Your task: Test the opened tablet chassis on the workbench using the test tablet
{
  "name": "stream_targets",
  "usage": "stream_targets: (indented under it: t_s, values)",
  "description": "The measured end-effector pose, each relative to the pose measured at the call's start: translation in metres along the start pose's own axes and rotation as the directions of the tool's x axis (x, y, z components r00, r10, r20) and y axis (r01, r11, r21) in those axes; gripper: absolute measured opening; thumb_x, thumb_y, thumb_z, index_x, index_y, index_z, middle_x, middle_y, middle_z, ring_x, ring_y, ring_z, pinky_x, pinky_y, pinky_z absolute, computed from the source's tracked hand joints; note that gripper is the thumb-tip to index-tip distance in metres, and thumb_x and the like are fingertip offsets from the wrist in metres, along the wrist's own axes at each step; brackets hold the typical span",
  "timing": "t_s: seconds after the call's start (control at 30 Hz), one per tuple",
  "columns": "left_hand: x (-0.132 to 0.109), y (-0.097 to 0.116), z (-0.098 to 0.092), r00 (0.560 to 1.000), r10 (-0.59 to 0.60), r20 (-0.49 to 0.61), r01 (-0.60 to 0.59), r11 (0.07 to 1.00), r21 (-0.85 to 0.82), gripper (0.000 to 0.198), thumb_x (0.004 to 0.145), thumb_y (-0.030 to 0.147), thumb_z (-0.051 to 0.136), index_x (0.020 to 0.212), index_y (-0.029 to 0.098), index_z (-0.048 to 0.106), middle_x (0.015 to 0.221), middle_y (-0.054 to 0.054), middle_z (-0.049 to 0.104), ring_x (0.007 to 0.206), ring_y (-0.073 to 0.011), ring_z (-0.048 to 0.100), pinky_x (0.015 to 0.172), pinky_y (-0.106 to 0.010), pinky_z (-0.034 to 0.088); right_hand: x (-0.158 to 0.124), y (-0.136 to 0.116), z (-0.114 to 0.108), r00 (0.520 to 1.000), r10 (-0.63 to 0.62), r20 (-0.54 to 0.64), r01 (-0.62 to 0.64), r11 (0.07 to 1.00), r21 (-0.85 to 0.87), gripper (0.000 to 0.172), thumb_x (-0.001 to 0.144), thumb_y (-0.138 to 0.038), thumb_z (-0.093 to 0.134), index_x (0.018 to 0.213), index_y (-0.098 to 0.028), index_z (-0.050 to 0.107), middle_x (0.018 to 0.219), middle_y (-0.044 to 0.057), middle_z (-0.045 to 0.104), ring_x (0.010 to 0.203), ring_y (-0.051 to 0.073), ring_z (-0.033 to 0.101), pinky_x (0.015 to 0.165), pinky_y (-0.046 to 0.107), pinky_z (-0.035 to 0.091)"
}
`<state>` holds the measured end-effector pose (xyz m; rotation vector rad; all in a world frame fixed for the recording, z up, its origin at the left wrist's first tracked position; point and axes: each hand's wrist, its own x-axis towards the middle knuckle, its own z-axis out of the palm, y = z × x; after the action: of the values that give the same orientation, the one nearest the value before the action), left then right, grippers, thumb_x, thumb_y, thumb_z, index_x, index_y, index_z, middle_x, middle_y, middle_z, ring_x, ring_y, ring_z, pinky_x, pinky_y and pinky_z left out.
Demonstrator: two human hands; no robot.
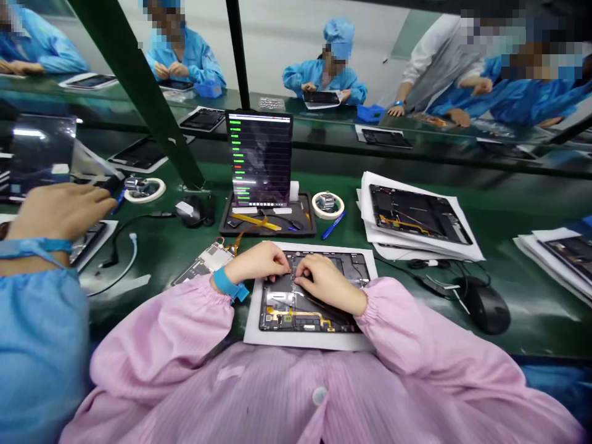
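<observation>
An opened tablet (pixel 319 308) lies on a white sheet (pixel 252 330) in front of me, its boards and a yellow flex cable exposed. My left hand (pixel 259 262) and my right hand (pixel 326 283) rest on its upper middle, fingertips pinched together almost touching each other. What they pinch is too small to make out. A blue wrist strap (pixel 224 283) circles my left wrist. A loose circuit board (pixel 208 259) lies just left of the sheet.
An upright tablet (pixel 259 157) with a lit list stands on a black tray (pixel 268 222) behind. Tape rolls (pixel 327 205), a blue pen (pixel 333 224), a black mouse (pixel 485 305), stacked open tablets (pixel 416 216) sit around. A co-worker's hand (pixel 60 209) is at left; others work beyond.
</observation>
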<state>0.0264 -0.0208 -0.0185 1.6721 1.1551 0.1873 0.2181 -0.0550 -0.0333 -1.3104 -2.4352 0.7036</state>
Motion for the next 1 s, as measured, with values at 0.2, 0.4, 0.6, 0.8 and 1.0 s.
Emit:
stream_targets:
  t_s: [0.2, 0.4, 0.6, 0.8, 1.0]
  values:
    - [-0.001, 0.004, 0.009, 0.999, 0.045, -0.015, -0.043, 0.994, 0.101, 0.023, 0.066, 0.019, 0.054, 0.076, 0.013, 0.072, 0.060, -0.001, 0.066, 0.052, -0.0120, 0.060, 0.050, -0.019, 0.043, -0.002, 0.010, -0.007, 0.999, -0.030, -0.012, 0.031, 0.997, 0.071, 0.009, 0.079, -0.015, 0.066, 0.076, -0.019, 0.059, 0.074, -0.001, 0.057, 0.076, 0.016, 0.051, 0.073, 0.029, 0.035]
    - [-0.001, 0.006, 0.010, 0.993, 0.115, -0.033, -0.106, 0.975, 0.195, 0.025, 0.064, 0.017, 0.053, 0.076, 0.013, 0.074, 0.066, -0.002, 0.069, 0.061, -0.0128, 0.058, 0.055, -0.019, 0.039, -0.004, 0.009, -0.003, 0.998, -0.063, -0.030, 0.065, 0.995, 0.080, 0.008, 0.081, -0.016, 0.064, 0.078, -0.019, 0.058, 0.077, -0.001, 0.058, 0.077, 0.015, 0.052, 0.075, 0.030, 0.034]
    - [-0.004, 0.010, 0.010, 0.991, 0.133, -0.020, -0.126, 0.968, 0.218, 0.023, 0.066, 0.018, 0.053, 0.074, 0.013, 0.074, 0.064, -0.001, 0.067, 0.060, -0.0123, 0.055, 0.055, -0.020, 0.037, -0.004, 0.009, -0.004, 0.998, -0.059, -0.029, 0.061, 0.996, 0.071, 0.007, 0.080, -0.015, 0.063, 0.078, -0.019, 0.057, 0.077, -0.001, 0.057, 0.077, 0.015, 0.052, 0.076, 0.030, 0.034]
    - [-0.004, 0.009, 0.011, 0.987, 0.158, -0.013, -0.151, 0.963, 0.222, 0.023, 0.067, 0.018, 0.053, 0.075, 0.014, 0.074, 0.070, -0.002, 0.070, 0.065, -0.0135, 0.058, 0.058, -0.020, 0.039, -0.004, 0.009, -0.003, 0.998, -0.048, -0.041, 0.050, 0.996, 0.070, 0.008, 0.079, -0.016, 0.064, 0.077, -0.019, 0.057, 0.076, -0.002, 0.057, 0.076, 0.015, 0.052, 0.076, 0.030, 0.034]
    - [-0.003, 0.007, 0.013, 0.989, 0.138, -0.047, -0.123, 0.962, 0.243, 0.021, 0.070, 0.027, 0.059, 0.076, 0.014, 0.075, 0.067, -0.002, 0.069, 0.062, -0.0133, 0.057, 0.055, -0.020, 0.037, -0.004, 0.007, -0.003, 0.998, -0.035, -0.048, 0.039, 0.997, 0.067, 0.008, 0.077, -0.014, 0.063, 0.077, -0.019, 0.058, 0.075, -0.002, 0.057, 0.076, 0.015, 0.052, 0.075, 0.029, 0.034]
